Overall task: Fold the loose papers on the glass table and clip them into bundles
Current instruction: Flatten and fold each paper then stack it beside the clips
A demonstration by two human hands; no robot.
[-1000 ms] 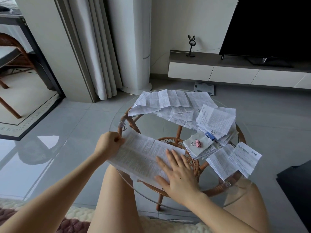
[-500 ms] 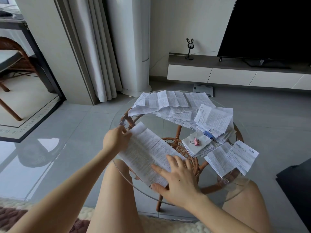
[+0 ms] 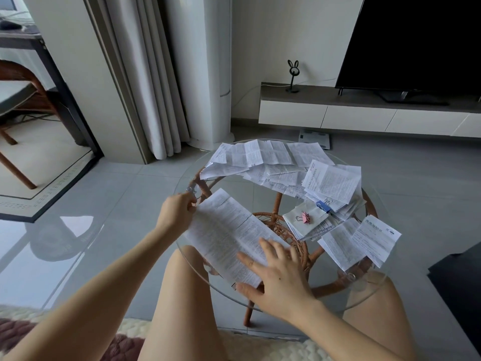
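A long printed sheet (image 3: 229, 230) lies on the near left of the round glass table (image 3: 374, 293). My left hand (image 3: 175, 216) pinches its far left edge. My right hand (image 3: 278, 277) presses flat on its near end, fingers spread. To the right sits a folded bundle (image 3: 316, 220) held by a pink binder clip (image 3: 304, 217), and behind it another bundle with a blue binder clip (image 3: 322, 205). Several loose papers (image 3: 260, 157) cover the far side of the table. Two more sheets (image 3: 361, 239) lie at the right.
The table stands on a rattan frame (image 3: 286, 230) over grey floor tiles. My bare knees are under its near edge. A TV cabinet (image 3: 364, 110) with a television runs along the far wall. A curtain and a white column stand at the back left.
The sheet has been folded narrower and turned lengthwise. My left hand moved up and right along its edge; my right hand slid toward the near end.
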